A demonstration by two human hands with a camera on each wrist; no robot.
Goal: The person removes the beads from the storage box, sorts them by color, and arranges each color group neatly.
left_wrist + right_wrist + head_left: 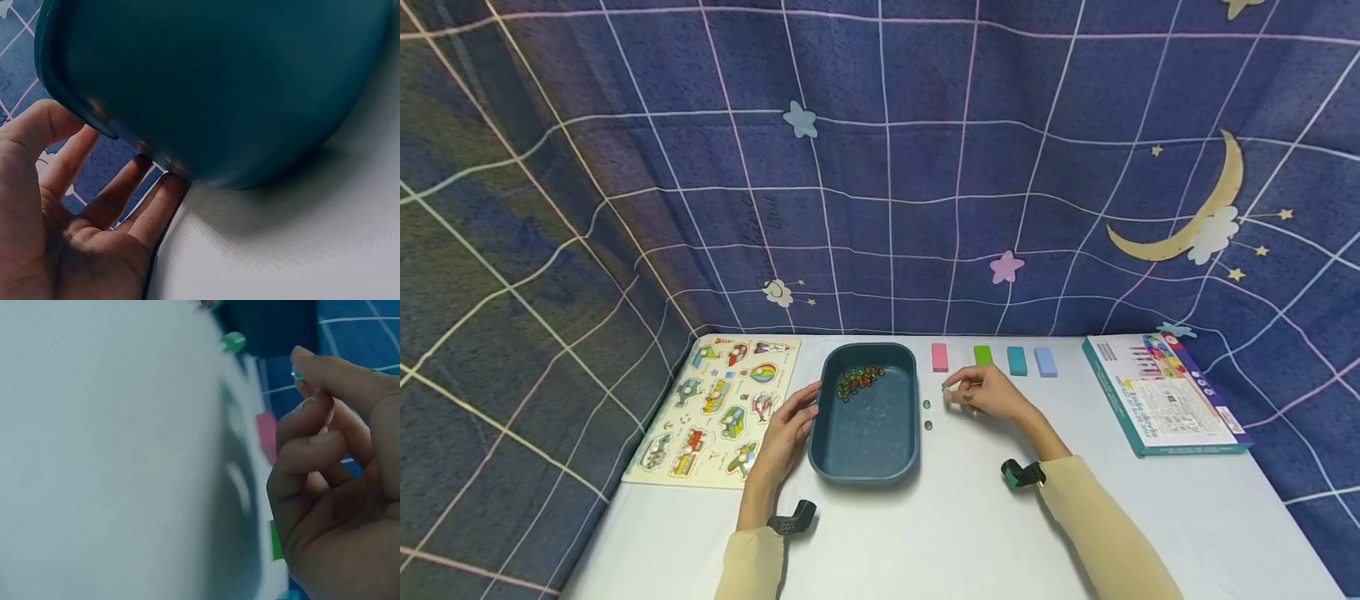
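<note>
In the head view, a dark teal plastic tub (865, 481) holds several red and green glass marbles (856, 382) at its far left part. My left hand (788, 433) rests against the tub's left side, its fingertips (164, 187) touching the outer wall in the left wrist view. To the right of the tub, my right hand (988, 392) pinches a small greenish glass marble (297, 374) between thumb and fingertip, above the table. Two more marbles lie between that hand and the tub, a nearer one (928, 425) and a farther one (927, 404).
Pink (940, 357), green (982, 356), teal (1017, 361) and light blue (1046, 362) blocks stand in a row at the back. A picture puzzle board (658, 417) lies left of the tub. A boxed set (1172, 400) lies at the right. A curtain (925, 167) hangs behind the white table.
</note>
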